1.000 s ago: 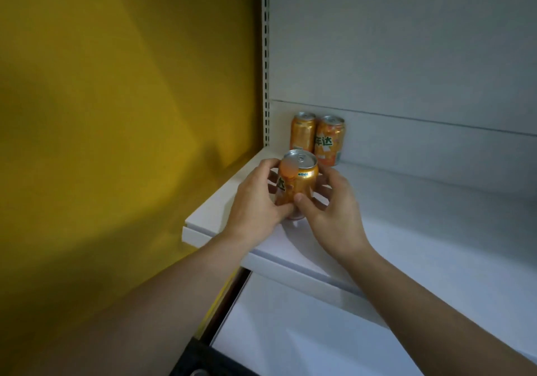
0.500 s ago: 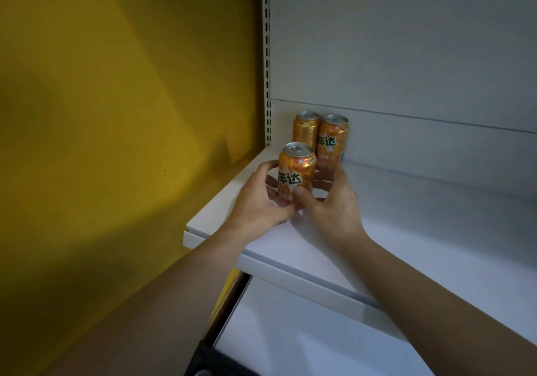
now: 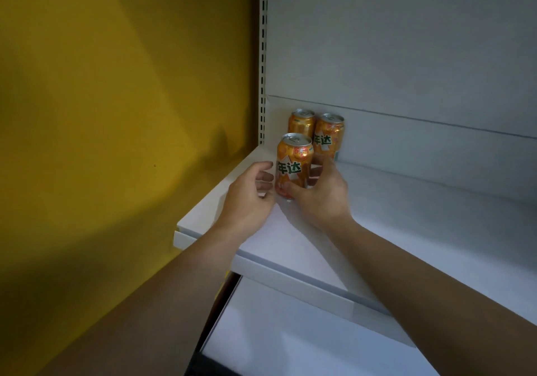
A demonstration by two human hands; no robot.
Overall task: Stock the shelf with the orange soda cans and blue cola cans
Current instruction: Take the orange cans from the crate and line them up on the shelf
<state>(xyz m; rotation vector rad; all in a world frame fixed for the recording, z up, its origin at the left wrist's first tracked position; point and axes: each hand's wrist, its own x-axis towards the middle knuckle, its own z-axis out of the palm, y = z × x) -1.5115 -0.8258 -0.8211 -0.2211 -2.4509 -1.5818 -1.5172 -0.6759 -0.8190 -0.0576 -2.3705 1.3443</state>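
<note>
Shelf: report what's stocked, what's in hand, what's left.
Done: two orange cans stand upright, back-left on the shelf. In hand: a third orange can stands in front of them, right hand gripping it, left hand curled beside it. Left: no blue cola cans show there yet.

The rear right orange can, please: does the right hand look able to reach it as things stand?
Probably yes, once freed: the right hand grips the front can, and the rear right can stands just behind its fingers, nothing between them.
</note>
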